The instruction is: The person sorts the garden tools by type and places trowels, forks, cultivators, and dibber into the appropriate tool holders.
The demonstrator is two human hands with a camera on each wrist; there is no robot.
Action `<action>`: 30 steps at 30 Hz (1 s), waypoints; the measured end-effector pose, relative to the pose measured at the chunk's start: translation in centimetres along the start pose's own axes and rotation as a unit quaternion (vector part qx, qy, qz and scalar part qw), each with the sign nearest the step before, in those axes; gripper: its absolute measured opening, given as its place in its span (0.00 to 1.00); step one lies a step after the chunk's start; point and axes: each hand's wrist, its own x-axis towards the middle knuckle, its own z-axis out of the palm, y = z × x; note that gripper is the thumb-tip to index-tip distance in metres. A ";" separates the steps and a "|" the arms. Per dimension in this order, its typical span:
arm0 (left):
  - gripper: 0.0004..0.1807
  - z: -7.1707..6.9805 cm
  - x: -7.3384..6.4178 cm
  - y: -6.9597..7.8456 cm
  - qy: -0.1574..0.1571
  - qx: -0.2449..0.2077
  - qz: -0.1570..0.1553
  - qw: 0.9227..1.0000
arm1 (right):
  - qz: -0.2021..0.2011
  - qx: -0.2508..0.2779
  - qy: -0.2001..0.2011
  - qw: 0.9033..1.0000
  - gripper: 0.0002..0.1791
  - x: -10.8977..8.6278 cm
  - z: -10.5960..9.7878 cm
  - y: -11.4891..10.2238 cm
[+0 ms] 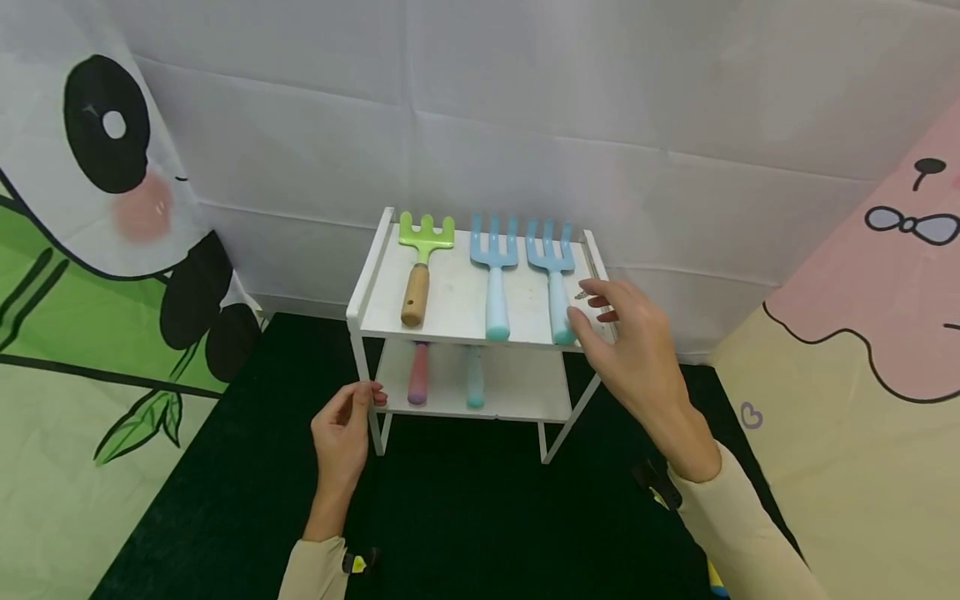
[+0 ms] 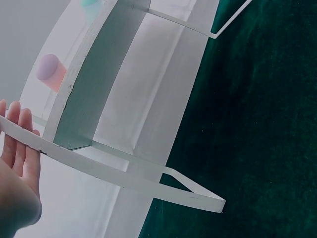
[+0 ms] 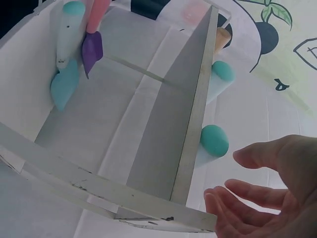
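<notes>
Three small hand forks lie in a row on the top shelf of a white two-tier rack: a green one with a wooden handle, a light blue one in the middle and another light blue one at the right. My right hand is beside that right fork's handle, thumb and fingers apart with nothing between them. In the right wrist view its thumb points at the teal handle end. My left hand grips the rack's front left leg, fingers passing behind it.
On the lower shelf lie a tool with a pink handle and purple blade and a light blue trowel. A white cloth wall stands close behind the rack, with printed panels at both sides. Dark green carpet covers the floor.
</notes>
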 end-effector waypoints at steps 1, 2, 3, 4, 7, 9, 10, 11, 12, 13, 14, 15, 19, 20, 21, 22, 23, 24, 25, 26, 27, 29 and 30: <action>0.13 0.0 0.0 -0.1 -0.001 0.000 0.002 1.000 | -0.003 -0.002 0.003 1.000 0.18 -0.2 -0.1 0.0; 0.13 0.0 0.1 -0.2 -0.002 -0.001 0.004 1.000 | -0.006 -0.002 0.006 1.000 0.18 -0.4 -0.2 -0.1; 0.13 0.1 0.1 -0.3 -0.004 -0.001 0.006 1.000 | -0.010 -0.002 0.009 1.000 0.19 -0.6 -0.3 -0.1; 0.13 0.1 0.1 -0.3 -0.003 -0.002 0.009 1.000 | -0.015 -0.002 0.012 1.000 0.19 -0.8 -0.3 -0.2; 0.12 0.0 0.2 -0.5 -0.002 -0.008 0.013 1.000 | -0.030 -0.002 0.017 0.999 0.19 -1.4 -0.6 -0.3; 0.12 -0.1 0.2 -0.6 -0.001 -0.011 0.016 1.000 | -0.035 -0.003 0.018 0.999 0.20 -1.8 -0.6 -0.3; 0.12 -0.1 0.2 -0.5 0.000 -0.013 0.016 1.000 | -0.036 -0.005 0.018 0.999 0.20 -2.1 -0.7 -0.2; 0.12 -0.2 0.2 -0.5 0.000 -0.016 0.017 1.000 | -0.037 -0.005 0.018 0.999 0.20 -2.3 -0.7 -0.2; 0.12 -0.2 0.1 -0.5 -0.001 -0.017 0.019 1.000 | -0.038 -0.005 0.020 0.999 0.20 -2.5 -0.8 -0.1; 0.12 -0.2 0.1 -0.4 -0.002 -0.018 0.019 1.000 | -0.038 -0.005 0.020 0.999 0.20 -2.8 -0.8 0.0; 0.12 -0.2 0.1 -0.4 -0.003 -0.018 0.020 1.000 | -0.039 -0.003 0.022 0.999 0.20 -3.0 -0.8 0.0; 0.12 -0.1 0.1 -0.4 -0.004 -0.019 0.020 1.000 | -0.041 0.001 0.023 0.999 0.20 -3.3 -0.8 0.1; 0.12 -0.1 0.1 -0.2 -0.007 -0.016 0.015 1.000 | -0.053 0.013 0.027 0.998 0.21 -4.3 -0.8 0.6; 0.12 -0.1 0.0 -0.2 -0.008 -0.016 0.013 1.000 | -0.058 0.015 0.028 0.998 0.21 -4.6 -0.7 0.7; 0.12 -0.1 0.0 -0.2 -0.008 -0.015 0.012 1.000 | -0.063 0.018 0.027 0.997 0.22 -4.8 -0.7 0.8; 0.12 -0.1 0.0 -0.1 -0.008 -0.014 0.010 1.000 | -0.068 0.020 0.027 0.997 0.23 -5.0 -0.6 0.9; 0.12 -0.1 0.0 -0.1 -0.008 -0.014 0.009 1.000 | -0.072 0.021 0.027 0.997 0.23 -5.2 -0.6 1.1; 0.12 -0.1 0.0 -0.1 -0.008 -0.015 0.009 1.000 | -0.077 0.022 0.027 0.996 0.23 -5.4 -0.5 1.2; 0.12 -0.1 0.0 -0.1 -0.007 -0.015 0.008 1.000 | -0.081 0.024 0.026 0.996 0.24 -5.6 -0.4 1.3; 0.12 -0.1 0.0 -0.2 -0.006 -0.015 0.008 1.000 | -0.084 0.026 0.024 0.996 0.24 -5.8 -0.3 1.4; 0.12 -0.1 0.0 -0.2 -0.006 -0.015 0.007 1.000 | -0.086 0.029 0.023 0.996 0.25 -6.0 -0.3 1.4; 0.12 -0.2 0.0 -0.3 -0.004 -0.015 0.007 1.000 | -0.086 0.035 0.021 0.995 0.26 -6.4 -0.2 1.6; 0.12 -0.2 0.0 -0.3 -0.004 -0.015 0.006 1.000 | -0.086 0.040 0.019 0.995 0.27 -6.6 -0.1 1.7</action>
